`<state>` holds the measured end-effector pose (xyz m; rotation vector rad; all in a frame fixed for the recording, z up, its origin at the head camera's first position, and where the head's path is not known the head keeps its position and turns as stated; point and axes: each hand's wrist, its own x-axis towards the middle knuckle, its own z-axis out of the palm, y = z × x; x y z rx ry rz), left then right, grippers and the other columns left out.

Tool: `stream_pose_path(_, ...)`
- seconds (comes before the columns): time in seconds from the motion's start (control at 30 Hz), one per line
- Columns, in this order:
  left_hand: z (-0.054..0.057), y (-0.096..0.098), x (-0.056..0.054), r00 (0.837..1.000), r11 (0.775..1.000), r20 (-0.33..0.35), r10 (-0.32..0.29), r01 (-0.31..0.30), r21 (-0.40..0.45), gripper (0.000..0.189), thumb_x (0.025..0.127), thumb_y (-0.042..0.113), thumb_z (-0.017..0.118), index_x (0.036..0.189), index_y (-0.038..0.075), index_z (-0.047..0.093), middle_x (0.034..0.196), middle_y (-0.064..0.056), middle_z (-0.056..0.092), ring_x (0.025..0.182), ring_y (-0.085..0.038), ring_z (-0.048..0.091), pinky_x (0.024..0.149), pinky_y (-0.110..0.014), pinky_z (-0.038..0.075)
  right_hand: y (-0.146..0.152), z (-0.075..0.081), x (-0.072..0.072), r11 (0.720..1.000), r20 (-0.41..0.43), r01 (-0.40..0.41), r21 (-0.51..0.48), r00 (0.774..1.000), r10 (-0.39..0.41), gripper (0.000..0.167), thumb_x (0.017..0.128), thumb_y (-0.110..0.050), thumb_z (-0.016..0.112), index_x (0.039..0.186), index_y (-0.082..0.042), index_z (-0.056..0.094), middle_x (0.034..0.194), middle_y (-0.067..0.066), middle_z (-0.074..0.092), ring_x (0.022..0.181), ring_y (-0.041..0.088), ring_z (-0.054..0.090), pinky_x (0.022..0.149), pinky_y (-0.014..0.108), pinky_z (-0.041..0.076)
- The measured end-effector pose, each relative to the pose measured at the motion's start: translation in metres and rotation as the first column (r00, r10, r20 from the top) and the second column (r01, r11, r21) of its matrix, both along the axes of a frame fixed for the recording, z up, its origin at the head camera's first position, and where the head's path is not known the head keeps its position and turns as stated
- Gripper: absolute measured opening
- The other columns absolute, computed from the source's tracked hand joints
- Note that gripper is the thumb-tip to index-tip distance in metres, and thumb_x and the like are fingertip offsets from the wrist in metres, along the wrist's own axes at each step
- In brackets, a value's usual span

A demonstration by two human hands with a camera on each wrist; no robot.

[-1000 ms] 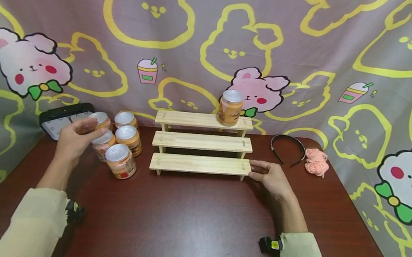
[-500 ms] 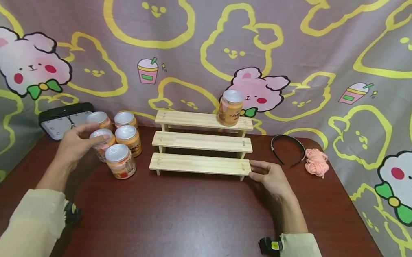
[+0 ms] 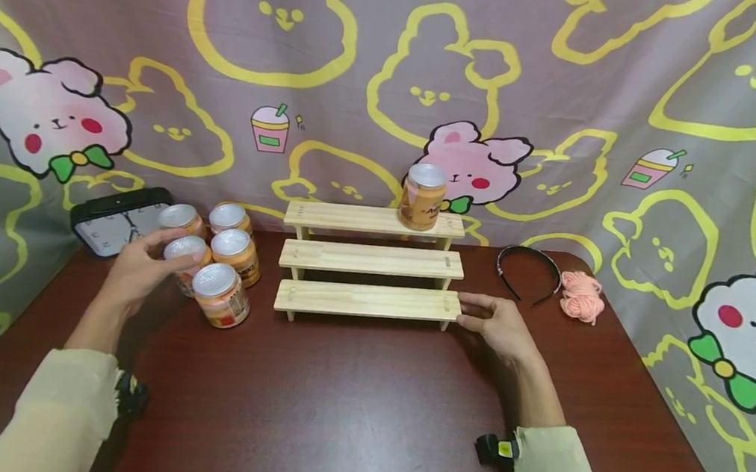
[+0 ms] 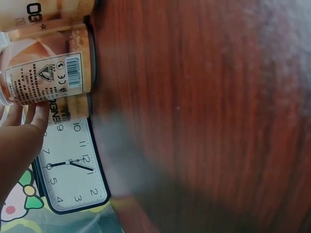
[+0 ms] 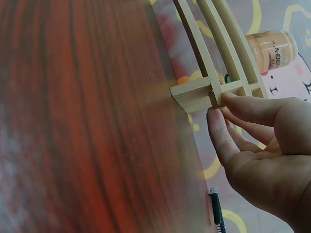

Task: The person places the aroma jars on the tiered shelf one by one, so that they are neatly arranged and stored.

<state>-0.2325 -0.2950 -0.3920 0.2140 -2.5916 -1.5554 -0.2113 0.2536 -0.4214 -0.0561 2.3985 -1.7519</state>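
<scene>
My left hand (image 3: 141,264) grips an orange can with a silver lid (image 3: 184,247), thumb on the near side and fingers round the far left side. The left wrist view shows that can's barcode label (image 4: 46,77); the fingertips pass behind it. Other such cans crowd round it, including a front can (image 3: 221,297). At the centre stands a three-step wooden display rack (image 3: 367,301). My right hand (image 3: 497,327) pinches the right end of its lowest step between thumb and fingers, as the right wrist view also shows. One can (image 3: 424,197) stands upright on the top step, right of middle.
A black-framed clock (image 3: 114,224) stands behind the cans at the left. To the right of the rack lie a black headband (image 3: 527,273) and a skein of pink yarn (image 3: 582,296). A patterned curtain (image 3: 340,53) hangs behind the brown table (image 3: 336,405).
My left hand has lowered from above the cans and closed round the middle left can. The right hand stays on the rack's end.
</scene>
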Motion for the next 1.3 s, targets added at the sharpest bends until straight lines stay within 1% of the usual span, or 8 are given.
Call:
stream_pose_path(0.17, -0.002, -0.002, 0.001, 1.0, 1.0, 0.004, -0.026, 0.026, -0.012, 0.081, 0.09, 0.034, 0.079, 0.152, -0.001, 0.041, 0.148, -0.023, 0.04, 0.122, -0.028, 0.044, 0.081, -0.015, 0.04, 0.0, 0.0, 0.0, 1.0, -0.004, 0.002, 0.01, 1.0, -0.002, 0.049, 0.092, 0.003, 0.071, 0.138, 0.011, 0.055, 0.128, 0.03, 0.062, 0.098, 0.01, 0.066, 0.076, 0.022, 0.054)
stream_pose_path(0.37, -0.006, -0.005, 0.001, 0.998, 0.998, -0.037, -0.056, 0.055, -0.025, 0.079, 0.09, 0.023, 0.08, 0.152, -0.002, 0.04, 0.141, -0.023, 0.044, 0.107, -0.012, 0.049, 0.078, -0.012, 0.043, 0.001, -0.001, -0.001, 1.0, -0.006, 0.006, 0.014, 1.0, -0.006, 0.049, 0.091, 0.004, 0.071, 0.137, 0.01, 0.056, 0.128, 0.029, 0.063, 0.096, 0.008, 0.066, 0.077, 0.023, 0.054)
stream_pose_path(0.5, -0.007, -0.004, 0.0, 0.996, 0.998, -0.067, -0.056, 0.053, -0.04, 0.076, 0.089, 0.02, 0.08, 0.151, -0.003, 0.042, 0.141, -0.024, 0.047, 0.104, -0.008, 0.049, 0.077, -0.011, 0.043, 0.003, -0.002, -0.001, 1.0, -0.013, 0.005, 0.026, 1.0, -0.004, 0.049, 0.092, 0.002, 0.071, 0.138, 0.009, 0.056, 0.127, 0.027, 0.063, 0.096, 0.008, 0.065, 0.077, 0.023, 0.053)
stream_pose_path(0.67, -0.007, -0.004, 0.001, 0.997, 0.998, -0.077, -0.029, 0.025, -0.062, 0.076, 0.088, 0.023, 0.082, 0.149, -0.003, 0.045, 0.14, -0.023, 0.049, 0.106, -0.012, 0.05, 0.078, -0.011, 0.042, 0.003, -0.003, -0.001, 1.0, -0.014, 0.002, 0.026, 1.0, -0.002, 0.049, 0.092, 0.001, 0.072, 0.138, 0.009, 0.056, 0.127, 0.027, 0.064, 0.096, 0.008, 0.065, 0.077, 0.024, 0.053)
stream_pose_path(0.83, -0.005, -0.003, 0.004, 0.999, 0.995, -0.046, 0.015, -0.02, -0.103, 0.078, 0.086, 0.033, 0.083, 0.148, 0.0, 0.048, 0.142, -0.025, 0.049, 0.117, -0.028, 0.05, 0.081, -0.019, 0.042, 0.003, -0.003, -0.001, 0.999, -0.027, -0.006, 0.032, 1.0, 0.007, 0.048, 0.092, 0.001, 0.071, 0.138, 0.009, 0.056, 0.128, 0.027, 0.063, 0.098, 0.009, 0.065, 0.078, 0.023, 0.053)
stream_pose_path(0.9, -0.004, -0.004, 0.006, 0.999, 0.992, -0.032, 0.035, -0.039, -0.121, 0.079, 0.085, 0.037, 0.084, 0.147, 0.001, 0.049, 0.142, -0.024, 0.05, 0.119, -0.03, 0.049, 0.08, -0.021, 0.041, 0.003, -0.003, -0.001, 0.999, -0.033, -0.007, 0.031, 0.999, 0.008, 0.048, 0.092, 0.002, 0.071, 0.137, 0.01, 0.056, 0.128, 0.027, 0.063, 0.098, 0.009, 0.065, 0.077, 0.022, 0.053)
stream_pose_path(1.07, -0.002, -0.007, 0.008, 0.997, 0.989, -0.034, 0.064, -0.068, -0.134, 0.079, 0.085, 0.039, 0.083, 0.147, 0.002, 0.051, 0.141, -0.023, 0.052, 0.114, -0.023, 0.05, 0.079, -0.017, 0.041, 0.002, -0.004, -0.001, 1.0, -0.037, -0.007, 0.027, 0.999, 0.008, 0.048, 0.092, 0.002, 0.071, 0.137, 0.01, 0.057, 0.127, 0.027, 0.064, 0.097, 0.008, 0.065, 0.076, 0.021, 0.053)
stream_pose_path(1.3, 0.007, -0.007, 0.012, 0.995, 0.991, -0.083, 0.046, -0.056, -0.122, 0.071, 0.088, 0.03, 0.081, 0.145, -0.001, 0.052, 0.139, -0.025, 0.053, 0.105, -0.011, 0.052, 0.076, -0.011, 0.042, 0.003, -0.004, -0.001, 0.999, -0.041, -0.01, 0.041, 0.999, 0.012, 0.048, 0.092, 0.001, 0.071, 0.137, 0.01, 0.057, 0.127, 0.027, 0.064, 0.097, 0.009, 0.065, 0.076, 0.022, 0.053)
